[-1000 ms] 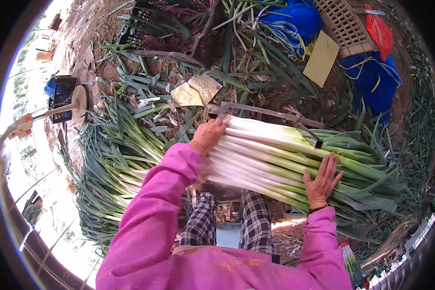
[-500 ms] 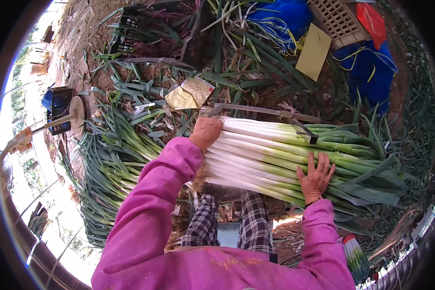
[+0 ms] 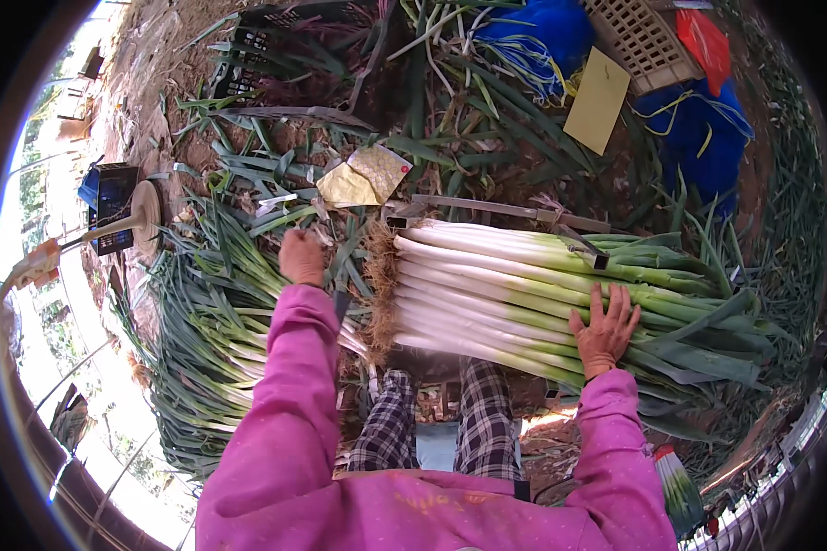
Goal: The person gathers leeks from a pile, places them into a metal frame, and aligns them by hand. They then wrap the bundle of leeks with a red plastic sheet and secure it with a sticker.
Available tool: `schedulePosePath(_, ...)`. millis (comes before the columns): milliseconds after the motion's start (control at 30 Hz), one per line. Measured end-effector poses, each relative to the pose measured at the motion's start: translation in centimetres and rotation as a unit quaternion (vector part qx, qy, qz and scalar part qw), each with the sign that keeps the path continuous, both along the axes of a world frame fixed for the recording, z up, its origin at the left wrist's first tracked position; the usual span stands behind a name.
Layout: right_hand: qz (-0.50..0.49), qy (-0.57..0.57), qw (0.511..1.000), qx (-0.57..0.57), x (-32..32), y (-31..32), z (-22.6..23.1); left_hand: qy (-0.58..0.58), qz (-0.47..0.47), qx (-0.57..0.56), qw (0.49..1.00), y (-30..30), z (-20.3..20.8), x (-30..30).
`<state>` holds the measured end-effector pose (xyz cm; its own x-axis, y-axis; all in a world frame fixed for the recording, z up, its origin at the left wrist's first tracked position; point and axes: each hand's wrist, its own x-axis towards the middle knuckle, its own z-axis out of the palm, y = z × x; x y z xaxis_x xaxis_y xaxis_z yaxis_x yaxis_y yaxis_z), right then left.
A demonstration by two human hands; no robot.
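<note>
A wide row of leeks (image 3: 496,298) lies across in front of me, white stalks to the left and green leaves to the right. Their brown, hairy roots (image 3: 381,289) form an uneven edge at the left end. My right hand (image 3: 606,323) rests flat on the green part, fingers spread. Left of the roots, apart from the row, my left hand (image 3: 303,259) is closed in a fist; what it holds, if anything, is hidden. A metal frame (image 3: 515,211) runs along the far side of the row, with a short arm reaching over the leeks.
More leeks (image 3: 220,321) are heaped at the left. Beyond the row lie a black crate (image 3: 363,96), a patterned packet (image 3: 363,179), loose leaves, a yellow card (image 3: 597,101), blue net bags (image 3: 708,147) and a beige crate (image 3: 643,41). A leek bundle (image 3: 678,491) stands at lower right.
My left hand has moved left, off the white ends of the leeks, leaving the roots in sight. My right hand stays on the green part, nearly unmoved.
</note>
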<state>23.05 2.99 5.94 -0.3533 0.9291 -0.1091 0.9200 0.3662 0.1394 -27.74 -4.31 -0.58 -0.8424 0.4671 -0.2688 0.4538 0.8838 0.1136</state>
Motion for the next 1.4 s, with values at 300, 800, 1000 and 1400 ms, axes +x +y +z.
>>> schedulePosePath(300, 0.0, -0.022, 1.0, -0.02, 0.2, -0.1, -0.3, -0.187, -0.528, 0.192, 0.806, 6.0, -0.6, 15.5)
schedulePosePath(800, 0.014, 0.032, 0.999, -0.037, 0.3, -0.9, -0.6, -0.189, -0.525, 0.137, 0.818, 5.5, -5.1, 15.9)
schedulePosePath(1000, 0.005, 0.033, 0.999, -0.032, 0.3, -0.4, -0.4, -0.196, -0.536, 0.117, 0.813, 6.6, -4.8, 16.1)
schedulePosePath(1400, -0.001, 0.038, 0.999, -0.013, 1.5, 0.5, -1.4, -0.149, -0.56, 0.022, 0.815, 7.9, 0.5, 24.8)
